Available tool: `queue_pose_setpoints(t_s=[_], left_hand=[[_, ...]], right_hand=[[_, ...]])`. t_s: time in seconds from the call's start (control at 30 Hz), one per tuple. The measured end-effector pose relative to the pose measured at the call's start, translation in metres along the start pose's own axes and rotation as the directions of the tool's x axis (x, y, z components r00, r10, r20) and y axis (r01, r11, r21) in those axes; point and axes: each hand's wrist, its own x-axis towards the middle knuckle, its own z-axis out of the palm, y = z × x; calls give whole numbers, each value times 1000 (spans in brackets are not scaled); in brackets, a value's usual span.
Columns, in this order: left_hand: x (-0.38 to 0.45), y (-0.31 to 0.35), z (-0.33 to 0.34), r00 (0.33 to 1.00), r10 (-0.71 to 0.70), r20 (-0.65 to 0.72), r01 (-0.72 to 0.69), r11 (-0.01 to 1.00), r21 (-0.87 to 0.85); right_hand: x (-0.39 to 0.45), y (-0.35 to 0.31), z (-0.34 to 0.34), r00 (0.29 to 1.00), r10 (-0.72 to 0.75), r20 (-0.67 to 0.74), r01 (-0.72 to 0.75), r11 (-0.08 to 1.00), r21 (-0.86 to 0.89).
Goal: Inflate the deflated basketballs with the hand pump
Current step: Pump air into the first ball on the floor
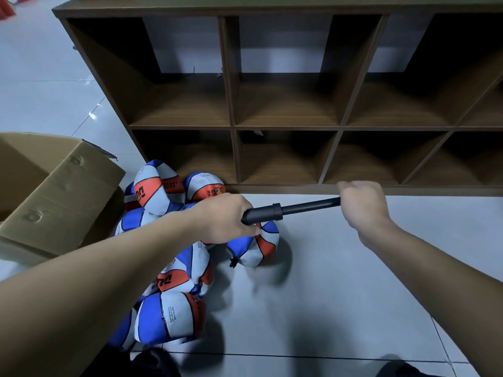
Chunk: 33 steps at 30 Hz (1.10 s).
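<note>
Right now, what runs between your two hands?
The black hand pump: the left hand grips its barrel, the right hand grips its handle end, with the thinner rod bridging the gap in the head view.

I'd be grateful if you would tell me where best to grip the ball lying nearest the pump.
Probably take the basketball by its raised blue-and-orange right rim, coming from the open floor on the right. It is folded and flat, and the left hand covers its upper left.

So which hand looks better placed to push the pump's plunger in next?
The right hand: it grips the handle end of the drawn-out rod, while the left hand holds the black pump barrel over the ball.
</note>
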Motion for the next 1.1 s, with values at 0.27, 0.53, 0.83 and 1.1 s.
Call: queue_pose_setpoints(t_s=[0.27, 0.53, 0.83, 1.1], left_hand=[[3, 2, 7, 998, -10, -61, 16, 996, 86], [2, 7, 9, 996, 7, -87, 1, 995, 99], [4, 17, 14, 995, 56, -84, -46, 992, 118], [6, 16, 18, 989, 91, -115, -75, 987, 139]], right_hand=[[-15, 2, 21, 999, -27, -47, 29, 999, 42], [-30, 3, 41, 997, -74, 33, 75, 997, -8], [-48, 6, 55, 980, -165, 114, 174, 982, -71], [-50, 7, 60, 981, -147, 126, 156, 985, -67]])
